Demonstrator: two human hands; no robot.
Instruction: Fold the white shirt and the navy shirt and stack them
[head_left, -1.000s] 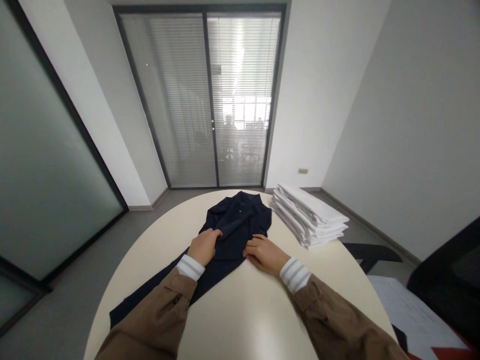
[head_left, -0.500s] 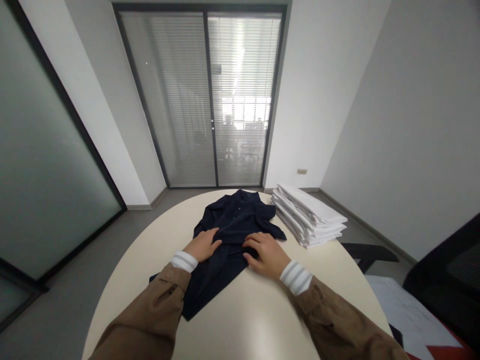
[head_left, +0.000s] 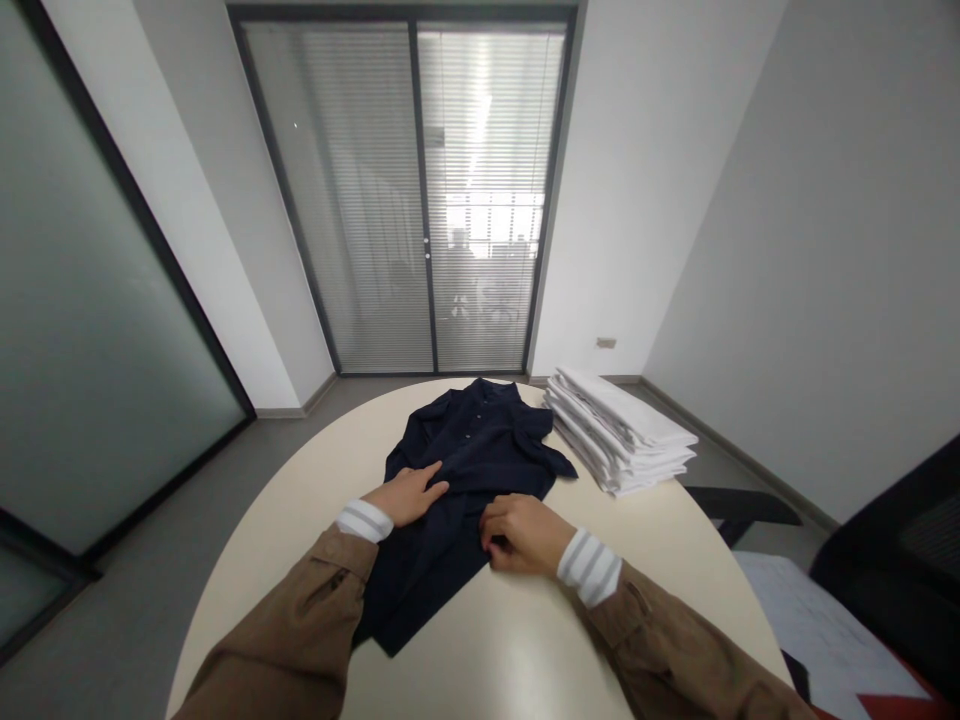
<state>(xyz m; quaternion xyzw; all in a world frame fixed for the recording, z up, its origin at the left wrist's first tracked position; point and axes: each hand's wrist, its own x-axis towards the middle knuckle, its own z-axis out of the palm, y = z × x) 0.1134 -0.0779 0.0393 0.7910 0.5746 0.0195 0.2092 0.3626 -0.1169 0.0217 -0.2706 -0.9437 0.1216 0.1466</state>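
A dark navy shirt (head_left: 469, 450) with small buttons lies on the round table, its collar toward the far edge. My left hand (head_left: 407, 495) rests on its left part with the fingers stretched out. At the shirt's right edge, my right hand (head_left: 525, 533) has its fingers curled together, pinching the cloth near the lower hem. The fingertips of that hand are partly hidden. Folds run across the middle of the shirt, and its lower corner points toward me.
A pile of folded white cloth (head_left: 615, 430) stands at the table's far right. Round the cream table (head_left: 517, 650) are a black chair (head_left: 900, 540) at right, with papers on it, and a glass door (head_left: 405, 200) with blinds ahead.
My right hand has moved slightly toward me and closed its fingers at the shirt's edge. The shirt's lower part has shifted a little toward me and right. My left hand has barely moved.
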